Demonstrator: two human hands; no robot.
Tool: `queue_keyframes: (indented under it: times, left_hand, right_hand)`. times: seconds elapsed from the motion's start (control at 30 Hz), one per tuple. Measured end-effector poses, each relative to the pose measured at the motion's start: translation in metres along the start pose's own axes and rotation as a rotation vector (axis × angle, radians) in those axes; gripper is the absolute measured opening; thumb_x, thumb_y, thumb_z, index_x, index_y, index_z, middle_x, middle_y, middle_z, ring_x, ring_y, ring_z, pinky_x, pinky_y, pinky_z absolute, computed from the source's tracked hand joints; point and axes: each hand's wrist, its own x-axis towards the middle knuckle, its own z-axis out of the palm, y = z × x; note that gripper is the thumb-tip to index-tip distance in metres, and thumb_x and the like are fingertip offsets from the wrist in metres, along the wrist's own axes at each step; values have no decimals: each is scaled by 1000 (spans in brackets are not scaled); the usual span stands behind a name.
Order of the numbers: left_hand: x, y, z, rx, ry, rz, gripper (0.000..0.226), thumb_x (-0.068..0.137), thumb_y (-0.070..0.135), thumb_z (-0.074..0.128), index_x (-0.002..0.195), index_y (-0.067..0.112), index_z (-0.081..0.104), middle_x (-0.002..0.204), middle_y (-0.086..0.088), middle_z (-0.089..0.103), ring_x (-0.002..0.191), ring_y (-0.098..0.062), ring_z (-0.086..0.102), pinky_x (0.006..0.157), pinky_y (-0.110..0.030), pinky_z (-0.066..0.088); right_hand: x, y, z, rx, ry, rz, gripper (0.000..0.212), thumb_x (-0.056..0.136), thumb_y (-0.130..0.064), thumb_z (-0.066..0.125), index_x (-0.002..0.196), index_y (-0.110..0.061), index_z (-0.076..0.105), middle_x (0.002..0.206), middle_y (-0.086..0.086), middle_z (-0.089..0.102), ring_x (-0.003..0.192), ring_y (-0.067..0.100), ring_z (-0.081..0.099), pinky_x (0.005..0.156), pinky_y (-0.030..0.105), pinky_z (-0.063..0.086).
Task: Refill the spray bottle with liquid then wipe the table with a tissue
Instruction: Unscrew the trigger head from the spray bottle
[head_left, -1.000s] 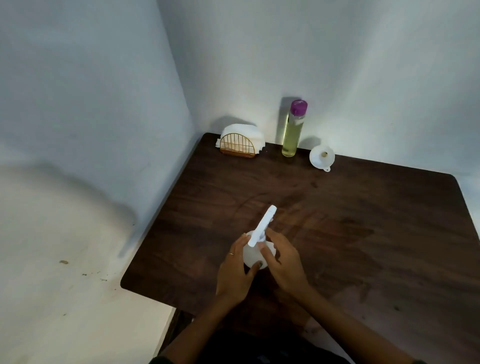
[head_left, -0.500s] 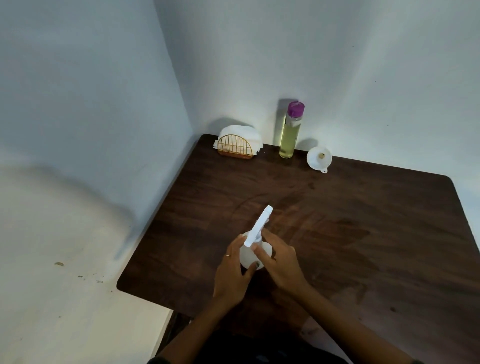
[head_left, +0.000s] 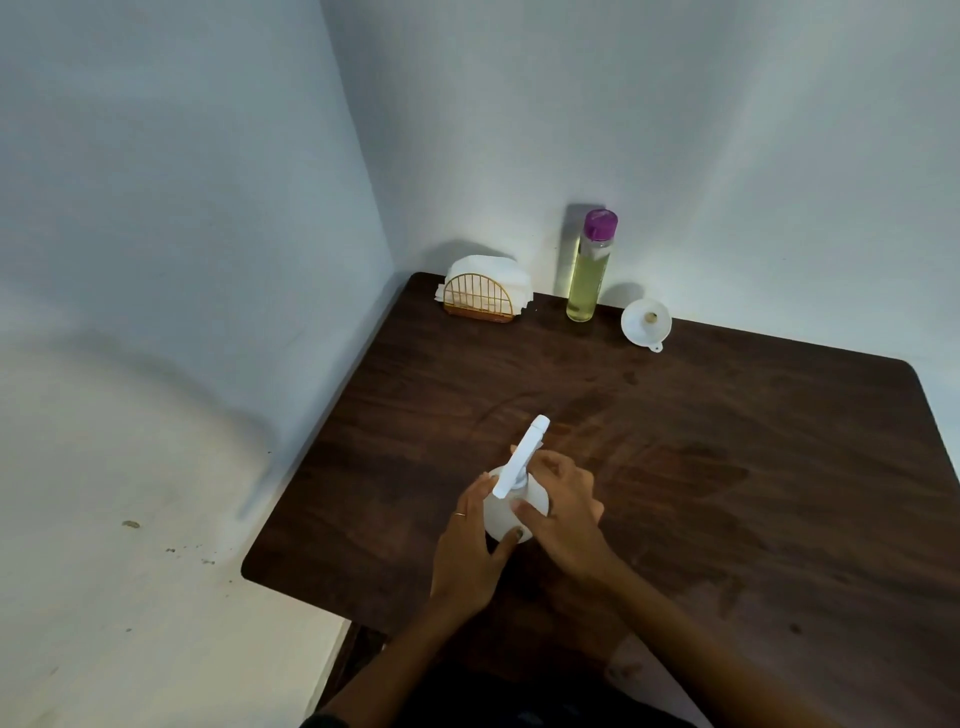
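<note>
A white spray bottle (head_left: 506, 512) stands on the dark wooden table (head_left: 727, 467) near its front left. My left hand (head_left: 470, 551) wraps the bottle's round body from the left. My right hand (head_left: 563, 506) grips the neck just under the white trigger head (head_left: 522, 454), which points away from me. At the back edge stand a tall clear bottle of yellow-green liquid with a purple cap (head_left: 589, 267), a white funnel (head_left: 645, 322) to its right, and white tissues in a gold wire holder (head_left: 483, 296) to its left.
Pale walls close off the table at the back and left, meeting in a corner behind the tissue holder. A light floor (head_left: 130, 545) lies left of the table. The table's right half is bare wood with faint smears.
Both hands stay on the spray bottle. My right hand's fingers have shifted around the neck and the trigger head has turned slightly.
</note>
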Motion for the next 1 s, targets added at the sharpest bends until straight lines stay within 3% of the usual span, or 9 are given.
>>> queue_keyframes:
  times: [0.1,0.23,0.37,0.5,0.63,0.73,0.8,1.0]
  left_hand:
    - [0,2,8,-20,54,-57,56,87,37,59,134,33,30,142,3,43,129,-13,43,105,-20,30]
    - [2,-4,8,-33,-1,-115,77,81,68,45,140,19,32,144,-2,41,130,-16,42,106,-23,28]
    - [2,-6,1,-3,-6,16,64,85,38,64,138,35,28,144,9,38,129,-10,41,105,-27,38]
    - [1,-9,2,-14,34,29,62,83,43,63,132,43,25,145,10,40,130,-6,39,100,-11,27]
    - [2,-15,3,-18,52,86,64,82,44,64,132,45,25,145,11,39,129,-3,37,102,-17,34]
    - [2,-16,2,-9,57,103,64,82,46,64,135,44,28,146,13,38,130,-4,38,104,-26,41]
    - [2,-17,3,-6,56,109,65,82,45,65,136,40,30,146,12,38,129,-3,37,104,-26,41]
    - [3,-18,3,3,54,116,65,82,44,65,137,36,32,147,12,36,129,-2,36,101,-23,40]
  right_hand:
    - [3,-7,8,-20,102,36,53,75,-48,70,119,-25,50,120,-16,42,116,5,32,102,33,28]
    - [7,-13,19,6,305,5,33,77,-34,72,100,-14,59,104,-3,62,98,8,50,96,36,38]
    - [7,-16,13,65,302,-57,26,80,-25,71,100,-11,62,104,4,67,89,9,57,88,30,49]
    - [10,-30,-7,113,289,-154,29,78,-15,73,104,-7,63,107,6,67,92,11,61,83,22,52]
    - [19,-54,-29,137,302,-264,32,77,-11,73,108,-5,64,107,7,67,95,12,63,84,28,55]
    - [23,-76,-45,135,317,-342,37,77,-13,73,111,-3,62,109,8,66,95,9,61,82,11,50]
    - [25,-89,-55,155,322,-362,42,77,-16,74,114,-4,61,112,7,65,98,10,61,81,7,49]
    - [27,-114,-81,222,314,-338,50,75,-24,75,118,-6,59,118,6,64,103,13,62,83,13,52]
